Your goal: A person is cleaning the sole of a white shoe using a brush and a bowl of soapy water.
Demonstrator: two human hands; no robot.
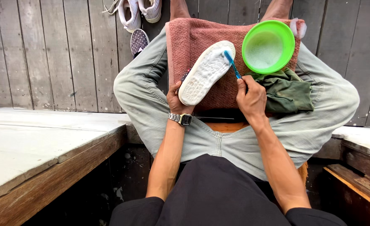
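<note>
My left hand [175,97] grips a white shoe [206,72] from below, its soapy sole turned up towards me. My right hand [250,97] holds a blue toothbrush [232,64] whose bristles rest on the toe end of the sole. The shoe lies over a pink towel [193,37] spread across my lap. A green bowl [268,46] of foamy water sits on the towel just right of the shoe. A watch is on my left wrist.
A dark green cloth [286,90] lies on my right thigh under the bowl. Other shoes [135,14] and a dotted slipper [139,42] lie on the grey plank floor ahead. Wooden ledges [46,142] flank me on both sides.
</note>
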